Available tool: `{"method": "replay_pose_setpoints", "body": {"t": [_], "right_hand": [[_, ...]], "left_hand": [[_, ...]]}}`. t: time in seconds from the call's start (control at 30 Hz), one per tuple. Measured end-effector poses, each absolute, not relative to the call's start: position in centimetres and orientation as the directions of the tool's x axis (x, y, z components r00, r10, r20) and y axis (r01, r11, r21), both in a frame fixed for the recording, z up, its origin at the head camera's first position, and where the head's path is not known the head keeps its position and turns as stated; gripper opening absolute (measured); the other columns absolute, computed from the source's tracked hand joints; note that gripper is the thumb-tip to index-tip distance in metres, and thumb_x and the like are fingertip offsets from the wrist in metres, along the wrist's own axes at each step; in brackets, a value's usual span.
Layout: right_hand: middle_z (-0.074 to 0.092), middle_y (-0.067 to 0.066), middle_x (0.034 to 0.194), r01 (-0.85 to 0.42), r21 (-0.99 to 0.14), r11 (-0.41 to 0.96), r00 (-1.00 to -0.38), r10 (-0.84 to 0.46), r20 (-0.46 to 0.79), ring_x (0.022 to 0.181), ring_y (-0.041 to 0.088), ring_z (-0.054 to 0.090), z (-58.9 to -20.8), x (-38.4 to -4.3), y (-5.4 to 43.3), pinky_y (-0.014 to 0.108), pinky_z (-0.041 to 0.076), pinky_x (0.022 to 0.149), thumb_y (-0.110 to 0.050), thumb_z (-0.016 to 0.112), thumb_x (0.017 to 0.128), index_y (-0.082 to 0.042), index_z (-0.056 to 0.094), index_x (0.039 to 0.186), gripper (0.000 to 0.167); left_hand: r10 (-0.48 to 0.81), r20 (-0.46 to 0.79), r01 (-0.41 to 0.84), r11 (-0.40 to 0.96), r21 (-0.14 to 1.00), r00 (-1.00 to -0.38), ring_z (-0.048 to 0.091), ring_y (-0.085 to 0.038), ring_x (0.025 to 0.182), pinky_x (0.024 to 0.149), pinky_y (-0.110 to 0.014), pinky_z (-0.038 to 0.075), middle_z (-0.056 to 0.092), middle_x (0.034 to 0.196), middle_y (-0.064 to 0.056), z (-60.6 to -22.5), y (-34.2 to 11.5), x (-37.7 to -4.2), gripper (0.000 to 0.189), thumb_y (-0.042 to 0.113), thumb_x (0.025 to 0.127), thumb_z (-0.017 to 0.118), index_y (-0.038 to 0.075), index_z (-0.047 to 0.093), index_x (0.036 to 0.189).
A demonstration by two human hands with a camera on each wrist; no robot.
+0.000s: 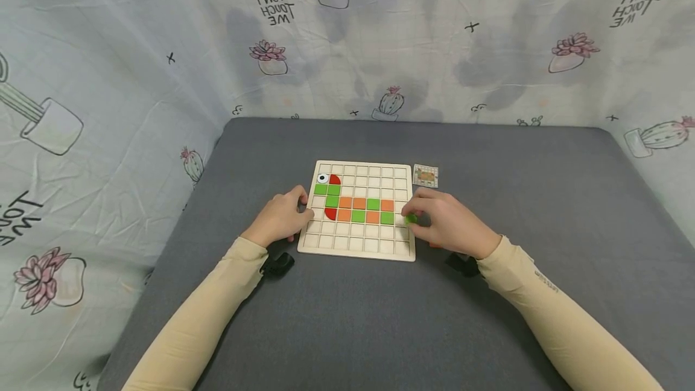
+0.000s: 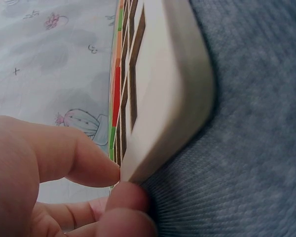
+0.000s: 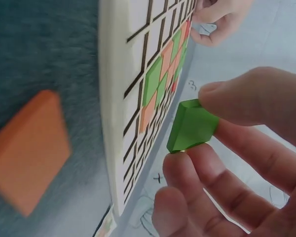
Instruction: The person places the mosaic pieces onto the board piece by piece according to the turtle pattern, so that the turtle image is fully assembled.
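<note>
A pale wooden grid board (image 1: 355, 253) lies on the table, with a snake-like row of green and orange square tiles (image 1: 359, 203) set in its cells. Red quarter-round pieces (image 1: 331, 214) and a round eye piece (image 1: 323, 178) sit at the row's left end. My left hand (image 1: 279, 216) pinches the board's left edge, thumb and fingertips meeting at the wooden rim (image 2: 167, 89). Over the right edge, my right hand (image 1: 450, 222) holds a green square tile (image 3: 195, 126) between thumb and fingertips, tilted and raised off the grid.
An orange square tile (image 3: 32, 150) lies on the grey table (image 1: 347, 318) beside the board, mostly hidden under my right hand in the head view. A small picture card (image 1: 426, 176) rests by the board's upper right corner. Printed cloth (image 1: 423, 35) hangs behind the table.
</note>
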State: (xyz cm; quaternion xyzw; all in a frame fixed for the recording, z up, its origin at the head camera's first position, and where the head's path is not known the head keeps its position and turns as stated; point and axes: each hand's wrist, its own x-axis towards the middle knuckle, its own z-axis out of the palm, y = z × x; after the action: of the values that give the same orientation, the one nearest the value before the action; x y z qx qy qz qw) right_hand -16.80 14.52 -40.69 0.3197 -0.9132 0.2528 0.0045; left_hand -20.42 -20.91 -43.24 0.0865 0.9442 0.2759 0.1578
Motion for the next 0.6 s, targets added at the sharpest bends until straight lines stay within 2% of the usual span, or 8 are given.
{"method": "replay_pose_setpoints", "body": {"t": [0.13,0.37,0.6], "right_hand": [[0.067,0.0,0.101,-0.592,-0.464,0.66,-0.791,-0.585,0.177,0.082,0.017,0.063,-40.6,-17.9,13.4,0.032,0.051,0.071,-0.009,0.079,0.089,-0.011,0.077,0.105,0.016],[0.068,0.004,0.099,-0.622,-0.464,0.631,-0.768,-0.608,0.203,0.085,0.02,0.067,-40.6,-20.2,11.4,0.035,0.052,0.074,-0.009,0.077,0.09,-0.01,0.077,0.103,0.013],[0.069,0.005,0.101,-0.593,-0.481,0.646,-0.781,-0.606,0.15,0.089,0.021,0.068,-40.9,-22.7,9.4,0.037,0.056,0.08,-0.011,0.078,0.09,-0.008,0.078,0.106,0.016]], "left_hand": [[0.251,-0.25,0.08,0.836,0.542,-0.935,0.059,-0.019,0.045,0.05,-0.031,0.044,0.056,0.057,-0.002,-43.3,-20.9,-20.5,0.025,0.024,0.1,0.058,0.007,0.053,0.119],[0.249,-0.245,0.079,0.835,0.545,-0.937,0.058,-0.018,0.045,0.049,-0.031,0.044,0.057,0.057,-0.002,-43.2,-20.9,-20.4,0.025,0.023,0.1,0.058,0.007,0.053,0.118],[0.249,-0.237,0.083,0.834,0.545,-0.939,0.058,-0.018,0.044,0.048,-0.031,0.044,0.057,0.057,-0.002,-43.4,-20.9,-20.5,0.024,0.024,0.1,0.059,0.007,0.053,0.118]]}}
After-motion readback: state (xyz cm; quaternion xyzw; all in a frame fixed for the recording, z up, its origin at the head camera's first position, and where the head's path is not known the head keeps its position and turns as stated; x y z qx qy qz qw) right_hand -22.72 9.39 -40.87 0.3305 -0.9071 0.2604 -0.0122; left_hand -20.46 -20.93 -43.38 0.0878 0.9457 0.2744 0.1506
